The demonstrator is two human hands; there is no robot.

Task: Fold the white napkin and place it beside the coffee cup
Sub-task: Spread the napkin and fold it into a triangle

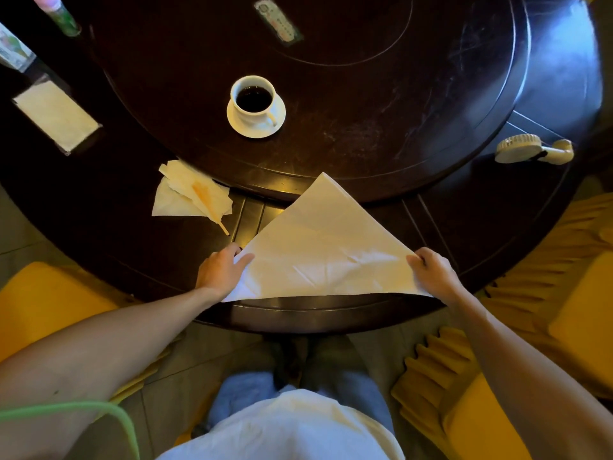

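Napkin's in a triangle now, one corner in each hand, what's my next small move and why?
Probably bring the right hand over to the left hand, halving the napkin. It is a wide triangle overhanging the table edge, too big to sit beside the cup.

This looks like a restaurant dining room. Beyond the hands, a big round dark table (99, 200) carries a turntable (365, 94), with a napkin box (56, 116) far left. Chairs in yellow covers (517, 393) stand either side.

A dark round wooden counter (414, 207) with a raised turntable (331, 78) – yellow-covered chairs (497, 410) on both sides – stands on a grey tiled floor (205, 360).
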